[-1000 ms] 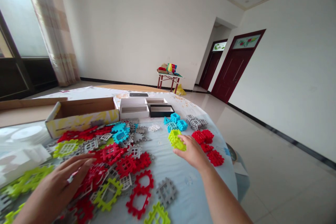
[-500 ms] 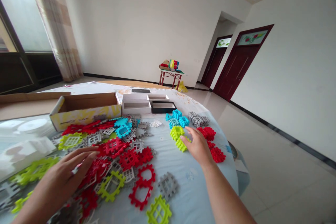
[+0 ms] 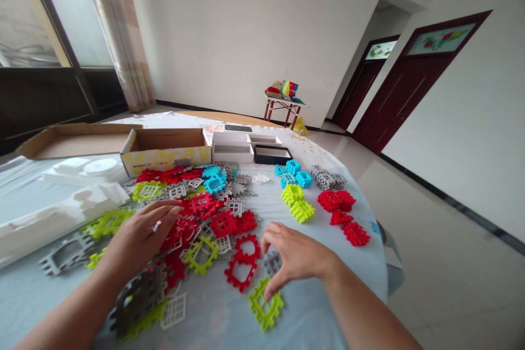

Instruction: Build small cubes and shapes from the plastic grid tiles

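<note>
My left hand [image 3: 141, 235] rests over the mixed pile of plastic building pieces, its fingers stretched out on the red toothed pieces [image 3: 180, 232]. A small light patch shows between its thumb and fingers. My right hand [image 3: 297, 254] hovers with thumb and fingers apart, holding nothing. Under it lies a grey toothed piece [image 3: 272, 263], partly covered. The thumb tip overlaps a lime green toothed frame [image 3: 266, 314]; contact is unclear. Just left of that hand are red toothed frames [image 3: 241, 273]. Another lime frame [image 3: 200, 254] lies among white window pieces.
Sorted stacks stand on the right: blue [image 3: 293, 169], lime [image 3: 298, 202], grey [image 3: 326, 178] and red [image 3: 344, 202]. Behind the pile are an open cardboard box [image 3: 166, 161], small white trays [image 3: 233, 152] and a black tray [image 3: 273, 154]. White foam packing [image 3: 94, 197] lies left.
My right hand has moved from the lime stack toward me, over the grey piece and lime frame. My left hand stays at the pile. The camera view has shifted left.
</note>
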Motion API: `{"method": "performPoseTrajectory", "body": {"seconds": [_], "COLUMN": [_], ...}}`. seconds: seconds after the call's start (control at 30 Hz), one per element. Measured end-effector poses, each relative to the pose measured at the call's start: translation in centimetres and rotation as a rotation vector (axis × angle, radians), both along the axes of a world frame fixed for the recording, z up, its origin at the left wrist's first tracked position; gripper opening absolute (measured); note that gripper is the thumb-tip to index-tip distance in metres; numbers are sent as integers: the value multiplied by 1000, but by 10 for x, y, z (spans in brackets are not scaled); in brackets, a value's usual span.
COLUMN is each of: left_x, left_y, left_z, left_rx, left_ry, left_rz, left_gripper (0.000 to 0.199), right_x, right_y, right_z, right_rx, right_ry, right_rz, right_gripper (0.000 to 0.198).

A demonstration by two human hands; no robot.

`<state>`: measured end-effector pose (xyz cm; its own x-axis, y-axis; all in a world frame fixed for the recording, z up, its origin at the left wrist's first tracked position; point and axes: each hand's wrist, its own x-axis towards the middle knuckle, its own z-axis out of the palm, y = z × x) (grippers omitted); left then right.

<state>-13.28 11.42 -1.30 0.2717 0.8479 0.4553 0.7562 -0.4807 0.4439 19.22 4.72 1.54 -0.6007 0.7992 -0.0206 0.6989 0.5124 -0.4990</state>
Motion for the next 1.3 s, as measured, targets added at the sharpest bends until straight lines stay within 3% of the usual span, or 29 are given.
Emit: {"method": "performPoseTrajectory", "body": {"seconds": [0.2,0.33,0.43,0.53,0.63,0.73,0.9,1.07,1.3], "left_x": [0,-1,-1,0,0,0,0,1,-4], "left_y": [1,3,2,1,1,0,0,1,5], "left_z": [-1,-2,-2,-1,-2,-2,0,-1,-6], "left_rx": [-29,-31,-25,-22,0,16,22,16,22], "left_ry": [9,13,7,10,16,18,15,16,3], "left_rz": [-7,-13,-1,3,-2,-7,-14,-6,-10], "left_gripper": [35,35,36,36,34,33,34,36,38], "right_x": [-8,-11,-5,2,5,5,11,14,8], "right_y": [-18,-14,-5,8,21,30,29,21,24], "right_z": [-9,-8,0,0,-16,-35,-36,-29,-35], "right_rx": [23,18,-15,38,16,-108,-16,65,178], "right_ry": [-183,-159,20,253,465,577,458,321,189], "right_rz": [222,221,147,-64,-244,-259,-283,-281,-282], "right_gripper": [66,59,58,59,59,65,82,80,55]}}
